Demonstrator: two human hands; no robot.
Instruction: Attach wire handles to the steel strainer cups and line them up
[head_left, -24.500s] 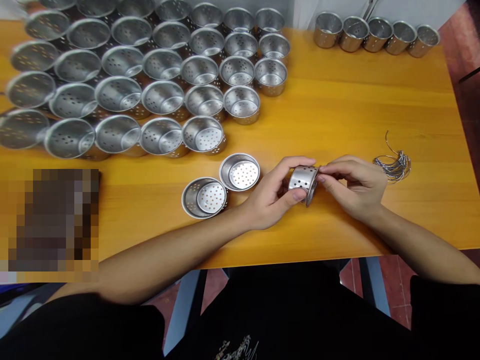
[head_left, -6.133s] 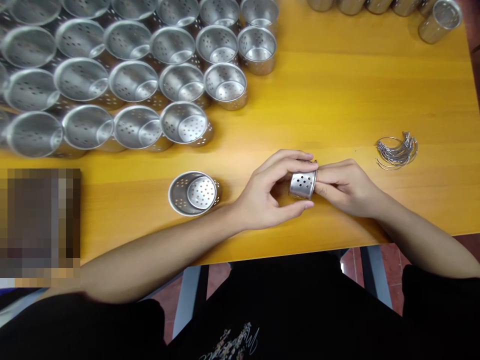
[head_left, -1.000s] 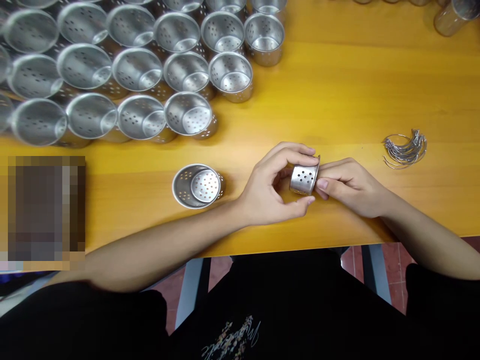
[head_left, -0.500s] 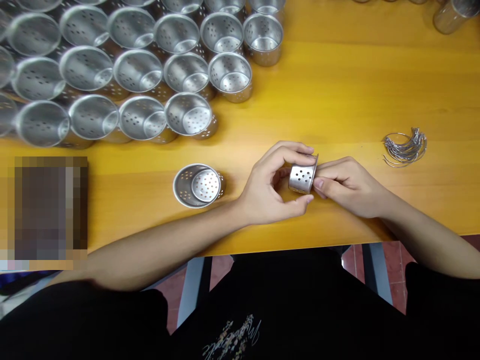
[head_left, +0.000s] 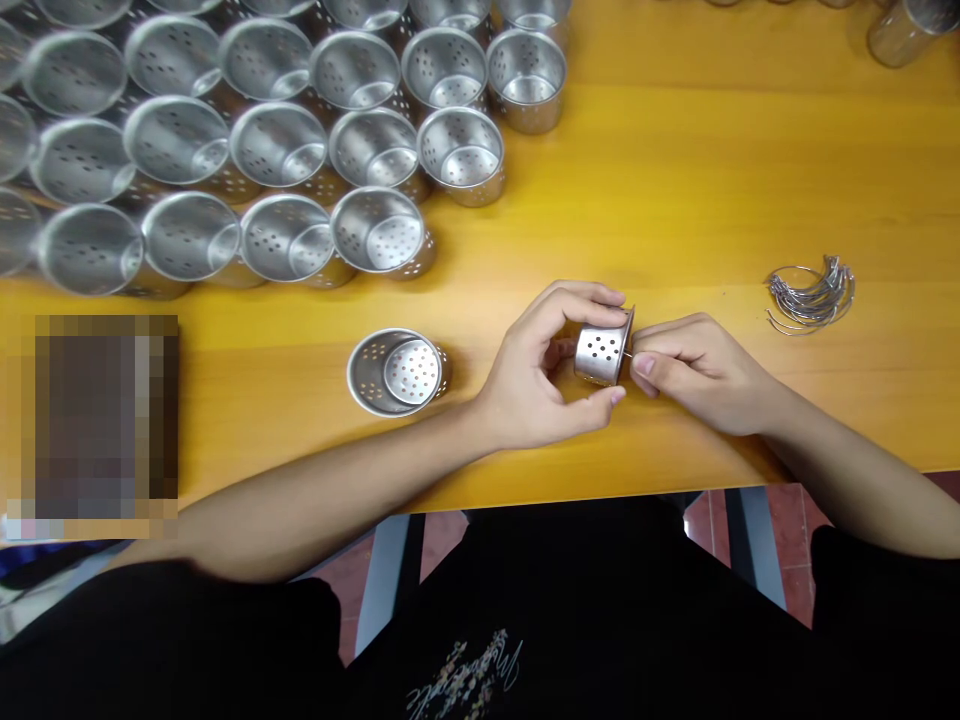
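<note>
My left hand (head_left: 551, 370) is closed around a small perforated metal cup (head_left: 598, 346), fingers above it and thumb below. The cup lies on its side in the air, its flared rim facing right. At that rim, my right hand (head_left: 679, 370) pinches a thin metal wire (head_left: 628, 354), of which only a short bit shows between the fingertips and the cup. The cup's inside is turned away from view. To the left of my left hand, a larger perforated metal cup (head_left: 397, 372) stands on the yellow table with its mouth up.
Several rows of perforated metal cups (head_left: 382, 230) fill the far left of the table (head_left: 697, 200). A bundle of curved wires (head_left: 814, 292) lies on the right. Another metal cup (head_left: 900, 35) is at the far right corner. A pixelated block (head_left: 97, 420) covers the left edge.
My right hand has drawn slightly right from the cup's rim, so a short length of wire now shows. The cup has shifted a touch left in my left hand.
</note>
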